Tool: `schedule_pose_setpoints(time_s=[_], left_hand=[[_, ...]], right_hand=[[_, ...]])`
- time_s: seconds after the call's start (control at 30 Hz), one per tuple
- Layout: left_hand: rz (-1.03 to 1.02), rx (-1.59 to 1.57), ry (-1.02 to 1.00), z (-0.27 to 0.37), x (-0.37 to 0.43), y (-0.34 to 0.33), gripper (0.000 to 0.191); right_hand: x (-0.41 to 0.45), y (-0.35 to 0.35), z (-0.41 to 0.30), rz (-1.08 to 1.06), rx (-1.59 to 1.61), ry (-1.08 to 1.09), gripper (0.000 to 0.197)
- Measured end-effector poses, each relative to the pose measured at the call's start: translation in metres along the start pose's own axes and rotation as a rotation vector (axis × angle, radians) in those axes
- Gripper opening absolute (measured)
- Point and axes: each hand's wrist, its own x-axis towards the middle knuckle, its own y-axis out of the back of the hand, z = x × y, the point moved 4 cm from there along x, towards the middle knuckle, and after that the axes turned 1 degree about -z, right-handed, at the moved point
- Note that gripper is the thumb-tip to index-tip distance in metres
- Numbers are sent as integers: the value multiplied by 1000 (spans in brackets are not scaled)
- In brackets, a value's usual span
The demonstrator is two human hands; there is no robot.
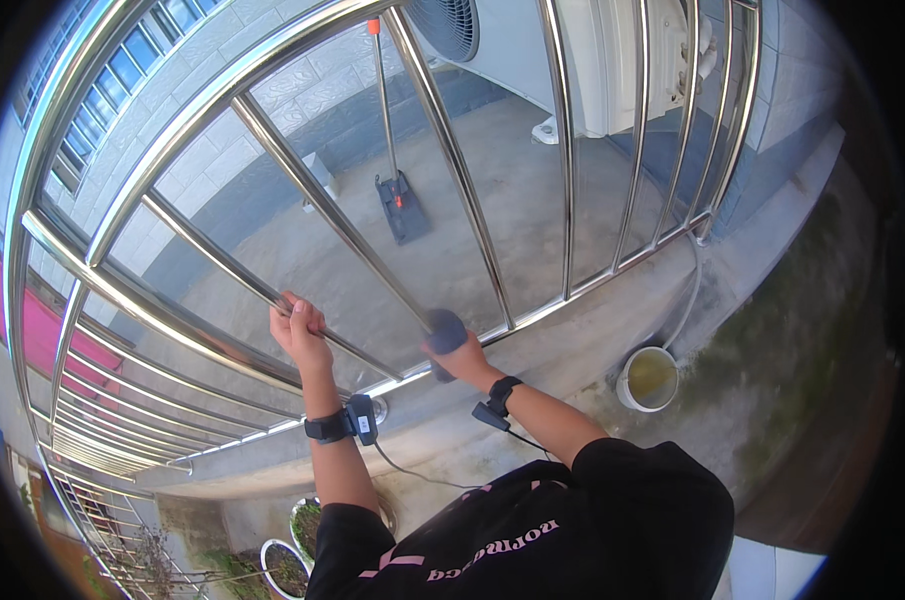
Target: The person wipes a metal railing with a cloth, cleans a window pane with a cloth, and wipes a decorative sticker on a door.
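Note:
My left hand (pixel 299 326) is closed around a thin upright bar of a stainless steel railing (pixel 197 251). To its right, my right hand (pixel 463 360) grips a dark blue cloth or sponge (pixel 446 332), blurred, at the lower part of the neighbouring upright bar (pixel 347 229). The cloth or sponge wraps that bar a little above the bottom rail (pixel 535 315). Part of the cloth or sponge shows below my fingers. Both wrists bear black straps with small devices and cables.
Behind the railing a long-handled dustpan or shovel (pixel 403 210) leans on the wall, near a white air-conditioner unit (pixel 512 67). A white bucket of yellowish liquid (pixel 649 379) stands at right, by a drain pipe (pixel 689 300). Potted plants (pixel 286 566) stand at lower left.

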Motion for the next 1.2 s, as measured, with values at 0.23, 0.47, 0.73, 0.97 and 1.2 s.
schedule_pose_setpoints(time_s=[0.23, 0.47, 0.73, 0.97, 1.2], left_hand=[[-66, 22, -34, 8, 2, 0, 20], [-20, 60, -72, 7, -3, 3, 26], [-8, 9, -46, -2, -1, 3, 31], [-24, -98, -52, -6, 3, 15, 42], [31, -65, -46, -7, 2, 8, 39]], right_hand=[[-31, 50, 4, -147, -171, 293, 31], [-87, 175, -107, 142, -137, 447, 26], [19, 290, -262, 601, -303, 849, 58], [113, 272, -359, 487, -69, 712, 55], [120, 276, -345, 655, -228, 698, 49]])
